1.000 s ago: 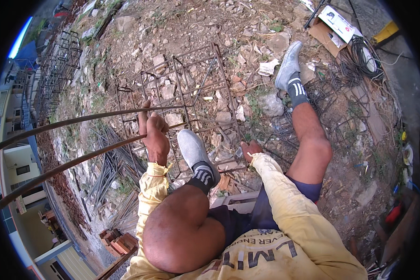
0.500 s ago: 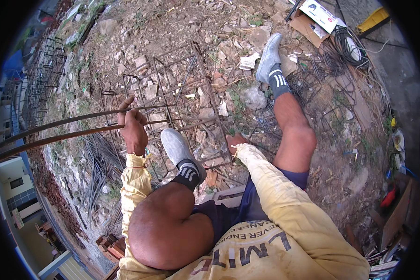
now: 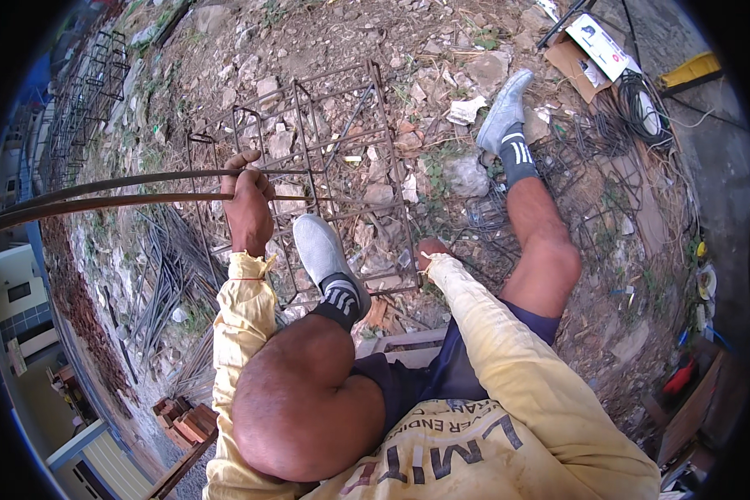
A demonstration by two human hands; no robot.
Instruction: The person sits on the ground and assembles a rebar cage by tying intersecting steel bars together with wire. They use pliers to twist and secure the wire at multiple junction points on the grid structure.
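My left hand (image 3: 250,204) is closed on two long rusty steel bars. The upper bar (image 3: 142,177) and the lower bar (image 3: 142,201) curve in from the left edge, and their ends run past my fingers over a rebar cage. This cage (image 3: 310,137), made of thin bars and square stirrups, lies on the rubble in front of me. My right hand (image 3: 432,249) is low beside the cage's near right corner. Its fingers are mostly hidden, so I cannot see what it holds. My left foot in a grey shoe (image 3: 318,242) rests at the cage's near side.
Loose rods (image 3: 171,279) lie left of the cage. Stacked bricks (image 3: 185,423) sit at lower left. Further rebar cages (image 3: 87,92) stand far left. A cardboard box (image 3: 577,68), a coil of black cable (image 3: 642,108) and a yellow object (image 3: 690,71) are at upper right.
The view has shifted slightly, so the cage and box appear further right. My left hand has risen a little with the bars, which now lie closer to level. My right hand stays by the cage corner.
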